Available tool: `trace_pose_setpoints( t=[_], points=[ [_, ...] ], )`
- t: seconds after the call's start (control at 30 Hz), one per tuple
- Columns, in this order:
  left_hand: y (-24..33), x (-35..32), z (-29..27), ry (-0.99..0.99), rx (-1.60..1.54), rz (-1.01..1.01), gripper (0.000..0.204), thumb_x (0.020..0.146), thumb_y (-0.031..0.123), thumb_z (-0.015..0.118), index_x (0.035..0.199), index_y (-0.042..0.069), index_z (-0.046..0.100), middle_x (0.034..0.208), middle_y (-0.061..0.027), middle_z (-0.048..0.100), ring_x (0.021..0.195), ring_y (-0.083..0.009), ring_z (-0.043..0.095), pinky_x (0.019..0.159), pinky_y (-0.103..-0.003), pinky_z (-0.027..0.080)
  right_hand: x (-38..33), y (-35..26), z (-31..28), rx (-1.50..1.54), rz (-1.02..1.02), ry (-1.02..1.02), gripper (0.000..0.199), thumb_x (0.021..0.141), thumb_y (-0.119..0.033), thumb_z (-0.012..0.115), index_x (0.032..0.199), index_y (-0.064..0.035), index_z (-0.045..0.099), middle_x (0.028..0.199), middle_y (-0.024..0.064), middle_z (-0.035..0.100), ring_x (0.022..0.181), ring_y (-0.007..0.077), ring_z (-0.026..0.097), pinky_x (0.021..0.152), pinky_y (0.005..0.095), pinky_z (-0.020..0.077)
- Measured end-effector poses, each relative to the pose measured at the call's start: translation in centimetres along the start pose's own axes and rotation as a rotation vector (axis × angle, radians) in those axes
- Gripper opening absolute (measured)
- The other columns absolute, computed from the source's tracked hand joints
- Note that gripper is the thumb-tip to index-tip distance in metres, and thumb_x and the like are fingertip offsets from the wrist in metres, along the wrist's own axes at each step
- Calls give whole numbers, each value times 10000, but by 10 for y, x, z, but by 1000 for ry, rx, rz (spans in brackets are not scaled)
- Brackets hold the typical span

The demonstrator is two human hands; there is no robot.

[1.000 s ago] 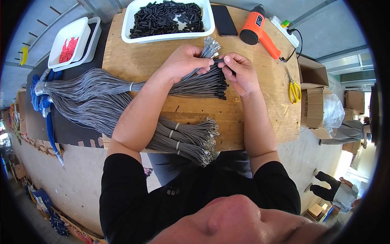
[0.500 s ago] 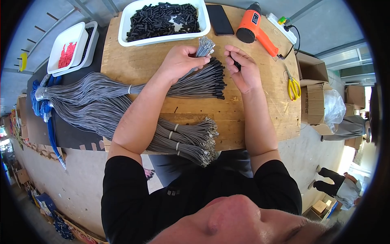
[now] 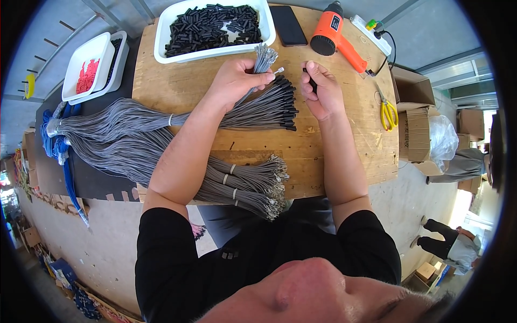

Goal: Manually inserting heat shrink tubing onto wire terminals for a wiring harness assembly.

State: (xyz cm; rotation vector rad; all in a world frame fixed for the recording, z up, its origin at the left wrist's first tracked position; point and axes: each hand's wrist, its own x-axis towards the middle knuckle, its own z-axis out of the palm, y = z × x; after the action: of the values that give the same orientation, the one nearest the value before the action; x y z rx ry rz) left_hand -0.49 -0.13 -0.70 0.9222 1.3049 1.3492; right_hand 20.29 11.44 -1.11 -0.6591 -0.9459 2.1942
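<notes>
My left hand (image 3: 236, 85) is closed round a bunch of grey wires (image 3: 264, 56), their bare metal terminals fanning out above the thumb. One wire end (image 3: 279, 70) sticks out from the bunch toward the right. Across a small gap, my right hand (image 3: 326, 92) pinches a short black sleeve (image 3: 312, 84) between thumb and fingers; whether more sleeves sit in the palm is hidden. Beneath my left hand lie grey wires tipped with black sleeves (image 3: 284, 105). Closer to me rest tied bundles of grey wires (image 3: 253, 180) with bare metal ends.
A white tub (image 3: 161, 46) of black sleeves stands at the back, beside a phone (image 3: 288, 26). An orange heat gun (image 3: 344, 43), power strip (image 3: 372, 35) and yellow-handled cutters (image 3: 388, 113) lie right. At left is a white tray (image 3: 72, 75) with red pieces. Another person (image 3: 449, 245) is at far right.
A single wire end now stands apart from the bunch in my left hand. The fingers of my right hand have closed tighter, with a black sleeve showing upright in the pinch.
</notes>
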Motion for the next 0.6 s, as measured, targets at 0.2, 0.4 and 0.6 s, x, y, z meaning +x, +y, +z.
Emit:
trace_pose_setpoints(
  t=[0.2, 0.4, 0.6],
  points=[
    [0, -1, 0, 3, -64, -10, 234, 867, 117, 760, 1034, -40, 717, 837, -46, 692, 722, -101, 600, 686, -249, 486, -9, -6, 18, -132, -6, -26, 154, 990, -81, 596, 1074, 33, 659, 874, 77, 651, 630, 72, 486, 475, 179, 322],
    [0, -1, 1, -15, -41, 13, 235, 863, 138, 767, 993, -48, 708, 816, -40, 675, 721, -95, 590, 675, -251, 476, -6, 2, 15, -56, 2, -62, 141, 962, -48, 633, 1070, 34, 673, 905, 100, 681, 660, 76, 516, 506, 181, 355],
    [1, -2, 0, -5, -43, 3, 221, 860, 139, 767, 965, -46, 709, 804, -37, 673, 717, -95, 586, 671, -249, 470, -6, 6, 18, -143, -34, -9, 152, 929, -12, 677, 1071, 43, 684, 892, 97, 690, 663, 73, 522, 513, 178, 357]
  ],
)
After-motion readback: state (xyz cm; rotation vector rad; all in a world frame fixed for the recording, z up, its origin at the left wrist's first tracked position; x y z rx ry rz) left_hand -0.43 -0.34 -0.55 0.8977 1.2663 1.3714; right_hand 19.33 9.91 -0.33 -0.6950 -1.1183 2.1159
